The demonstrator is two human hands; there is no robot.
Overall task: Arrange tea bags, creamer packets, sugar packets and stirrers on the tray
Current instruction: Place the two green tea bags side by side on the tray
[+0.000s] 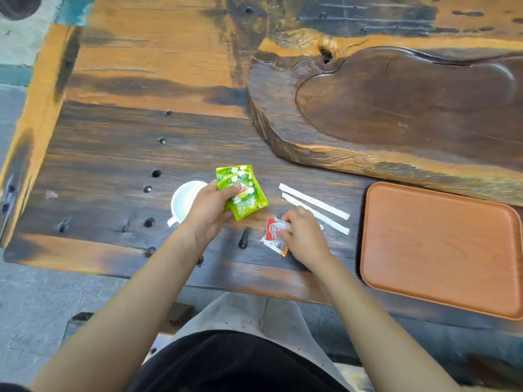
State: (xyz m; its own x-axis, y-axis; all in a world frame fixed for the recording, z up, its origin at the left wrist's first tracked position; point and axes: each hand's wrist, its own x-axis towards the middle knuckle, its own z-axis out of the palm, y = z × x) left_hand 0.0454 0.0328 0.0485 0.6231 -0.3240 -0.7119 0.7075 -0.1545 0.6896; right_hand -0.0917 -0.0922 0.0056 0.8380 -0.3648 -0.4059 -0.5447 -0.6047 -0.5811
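My left hand [208, 210] grips green tea bag packets [244, 193] just above the dark wooden table. My right hand [301, 232] rests on red-and-white creamer packets [274, 236] lying on the table, its fingers pinching their top edge. Two white paper-wrapped stirrers [314, 205] lie side by side just beyond my right hand. The orange-brown rectangular tray [441, 247] sits to the right with nothing on it. Sugar packets are not clearly visible.
A white cup [184, 200] stands beside my left hand, partly hidden by it. A big carved dark wooden slab [396, 108] fills the back right of the table. The table's near edge [198, 281] runs just below my forearms.
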